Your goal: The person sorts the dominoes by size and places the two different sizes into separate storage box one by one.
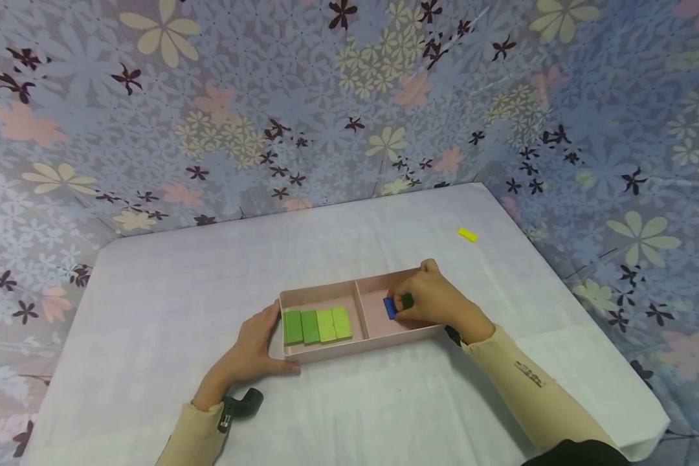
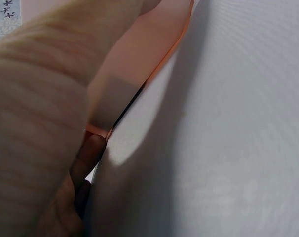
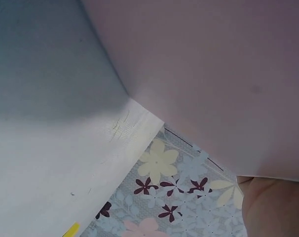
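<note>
A pink two-compartment box (image 1: pixel 326 353) lies on the table in the head view. In its left compartment, light green blocks (image 1: pixel 333 323) and darker green blocks (image 1: pixel 301 327) stand side by side. My left hand (image 1: pixel 253 346) rests against the box's left end, fingers along that side and thumb spread near the front corner. Over the right compartment, my right hand (image 1: pixel 433 298) pinches a blue block (image 1: pixel 389 309) between thumb and fingertips. A dark green piece (image 1: pixel 407 301) shows in the gap beneath those fingers, partly hidden. The right wrist view shows mostly the box's pink outer wall (image 3: pixel 204 74).
A yellow block (image 1: pixel 467 234) lies on the white tablecloth (image 1: pixel 210 272), toward the back right. Floral cloth (image 1: pixel 303 97) hangs behind the table and on its right. A divider (image 1: pixel 362 310) separates the box's compartments.
</note>
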Action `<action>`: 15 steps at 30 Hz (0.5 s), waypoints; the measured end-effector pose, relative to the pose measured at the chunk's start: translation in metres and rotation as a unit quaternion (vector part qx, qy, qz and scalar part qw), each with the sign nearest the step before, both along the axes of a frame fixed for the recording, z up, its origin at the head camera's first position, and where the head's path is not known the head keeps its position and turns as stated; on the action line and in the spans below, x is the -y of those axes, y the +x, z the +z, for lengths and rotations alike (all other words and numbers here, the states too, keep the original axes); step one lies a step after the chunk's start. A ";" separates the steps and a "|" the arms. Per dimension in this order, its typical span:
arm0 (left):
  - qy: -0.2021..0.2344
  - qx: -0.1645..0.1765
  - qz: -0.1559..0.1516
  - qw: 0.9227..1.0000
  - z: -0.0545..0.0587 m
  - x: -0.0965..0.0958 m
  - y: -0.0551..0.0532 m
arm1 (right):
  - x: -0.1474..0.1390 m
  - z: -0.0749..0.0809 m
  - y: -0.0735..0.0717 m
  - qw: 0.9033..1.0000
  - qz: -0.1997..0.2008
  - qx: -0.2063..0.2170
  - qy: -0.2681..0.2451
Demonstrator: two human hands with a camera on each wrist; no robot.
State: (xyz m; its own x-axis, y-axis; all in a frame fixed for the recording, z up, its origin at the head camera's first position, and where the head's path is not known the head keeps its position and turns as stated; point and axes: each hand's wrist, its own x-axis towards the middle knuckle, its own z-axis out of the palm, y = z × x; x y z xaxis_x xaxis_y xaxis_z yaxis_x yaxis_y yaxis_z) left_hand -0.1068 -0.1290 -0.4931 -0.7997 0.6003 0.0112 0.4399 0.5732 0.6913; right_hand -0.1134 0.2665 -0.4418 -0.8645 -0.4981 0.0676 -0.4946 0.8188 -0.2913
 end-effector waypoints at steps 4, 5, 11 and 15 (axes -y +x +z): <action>-0.001 -0.002 0.000 1.000 0.001 0.000 0.000 | 0.001 0.001 0.000 1.000 -0.003 0.001 0.007; 0.000 0.000 0.000 1.000 0.000 0.000 0.000 | 0.001 0.001 0.000 1.000 -0.004 0.002 0.008; -0.002 0.008 0.002 1.000 -0.001 0.000 0.000 | 0.000 0.000 0.001 1.000 -0.005 0.007 0.008; -0.001 0.005 0.002 1.000 -0.001 0.001 -0.001 | -0.002 0.001 0.000 1.000 -0.003 0.003 0.015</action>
State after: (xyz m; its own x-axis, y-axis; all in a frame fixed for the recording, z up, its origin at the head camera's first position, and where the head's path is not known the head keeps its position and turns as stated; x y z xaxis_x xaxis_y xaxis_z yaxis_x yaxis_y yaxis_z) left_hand -0.1074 -0.1298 -0.4941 -0.8023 0.5970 0.0013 0.4304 0.5768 0.6943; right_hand -0.1135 0.2683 -0.4410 -0.8676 -0.4950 0.0470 -0.4882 0.8302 -0.2693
